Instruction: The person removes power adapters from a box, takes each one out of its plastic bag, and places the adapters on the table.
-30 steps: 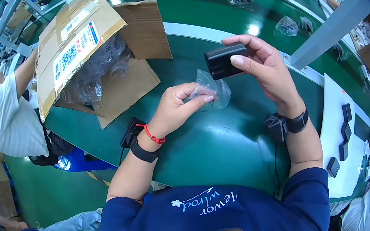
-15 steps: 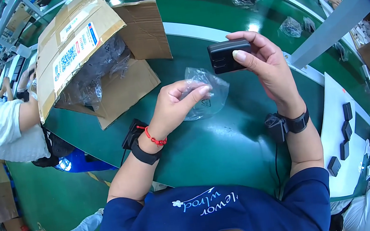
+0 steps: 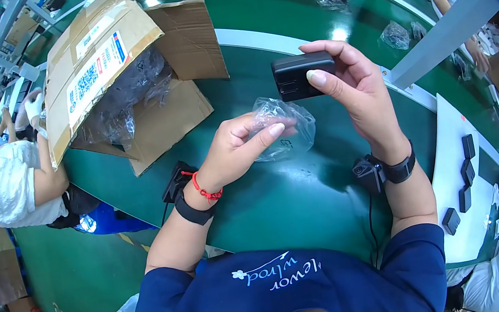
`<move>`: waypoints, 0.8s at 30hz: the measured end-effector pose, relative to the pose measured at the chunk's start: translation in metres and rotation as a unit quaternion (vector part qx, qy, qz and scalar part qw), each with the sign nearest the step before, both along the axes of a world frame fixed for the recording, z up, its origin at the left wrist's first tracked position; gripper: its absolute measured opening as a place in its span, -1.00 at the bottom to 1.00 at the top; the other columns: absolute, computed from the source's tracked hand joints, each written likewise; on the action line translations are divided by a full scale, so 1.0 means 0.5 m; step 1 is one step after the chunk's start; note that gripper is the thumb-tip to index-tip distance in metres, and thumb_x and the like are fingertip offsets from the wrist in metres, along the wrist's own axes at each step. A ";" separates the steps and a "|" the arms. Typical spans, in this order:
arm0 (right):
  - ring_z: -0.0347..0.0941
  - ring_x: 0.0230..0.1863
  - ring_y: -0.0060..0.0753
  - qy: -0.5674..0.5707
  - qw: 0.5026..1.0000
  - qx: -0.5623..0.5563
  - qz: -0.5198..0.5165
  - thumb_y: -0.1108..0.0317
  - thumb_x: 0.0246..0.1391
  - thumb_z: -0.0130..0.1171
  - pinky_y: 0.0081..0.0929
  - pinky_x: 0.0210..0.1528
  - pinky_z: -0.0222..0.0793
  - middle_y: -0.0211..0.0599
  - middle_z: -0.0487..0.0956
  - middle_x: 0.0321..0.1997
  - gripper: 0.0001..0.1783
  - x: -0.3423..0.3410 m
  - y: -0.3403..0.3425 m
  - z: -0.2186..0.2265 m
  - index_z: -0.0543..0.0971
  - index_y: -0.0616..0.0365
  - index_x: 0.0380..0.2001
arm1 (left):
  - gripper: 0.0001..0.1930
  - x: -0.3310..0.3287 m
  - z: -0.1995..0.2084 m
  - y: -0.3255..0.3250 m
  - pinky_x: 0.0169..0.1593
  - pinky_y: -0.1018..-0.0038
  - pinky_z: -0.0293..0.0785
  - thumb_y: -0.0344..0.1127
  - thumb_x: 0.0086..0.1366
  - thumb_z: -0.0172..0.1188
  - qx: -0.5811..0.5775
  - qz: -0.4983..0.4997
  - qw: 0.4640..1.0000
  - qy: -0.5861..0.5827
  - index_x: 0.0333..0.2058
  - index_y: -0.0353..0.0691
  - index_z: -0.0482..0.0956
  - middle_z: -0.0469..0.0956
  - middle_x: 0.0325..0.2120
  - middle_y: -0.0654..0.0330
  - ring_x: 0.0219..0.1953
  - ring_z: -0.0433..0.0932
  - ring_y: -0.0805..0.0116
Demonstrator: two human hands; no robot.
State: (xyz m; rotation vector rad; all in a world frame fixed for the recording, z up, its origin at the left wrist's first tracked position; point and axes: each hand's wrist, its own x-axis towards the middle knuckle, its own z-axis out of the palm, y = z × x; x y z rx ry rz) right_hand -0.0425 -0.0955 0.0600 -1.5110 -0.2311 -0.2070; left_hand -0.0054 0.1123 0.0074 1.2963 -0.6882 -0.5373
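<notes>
A clear plastic bag (image 3: pixel 301 135) is pinched in my left hand (image 3: pixel 241 144), its thumb and fingers pressed together at the bag's upper left part. The bag hangs loose and crumpled over the green table. To the right and a little higher, my right hand (image 3: pixel 355 85) grips a black box-shaped device (image 3: pixel 289 79) between thumb and fingers. The device has rounded edges and small slot-like marks on the side that faces me. Bag and device are apart.
An open cardboard box (image 3: pixel 115 79) with clear plastic bags (image 3: pixel 132 102) inside stands at the left on the green table (image 3: pixel 258 213). Several black devices (image 3: pixel 468 172) lie on a white sheet (image 3: pixel 462 240) at the right. A metal post (image 3: pixel 439 40) rises at upper right. Co-workers sit on both sides.
My left hand has shifted slightly, and the bag now drapes more over its fingers. My right hand has moved a little to the left with the device.
</notes>
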 end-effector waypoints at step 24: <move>0.38 -0.27 -0.66 -0.036 0.968 -0.247 -0.016 0.41 -0.14 0.35 -0.68 -0.25 0.35 -0.43 0.51 -0.25 -0.50 -0.039 0.006 0.038 0.54 0.12 -0.03 | -0.84 -0.004 -0.010 0.004 -0.18 0.61 0.42 -0.36 0.24 0.18 0.050 -0.020 0.999 -0.004 -0.26 -0.31 0.62 0.61 -0.37 0.24 -0.29 0.52 0.56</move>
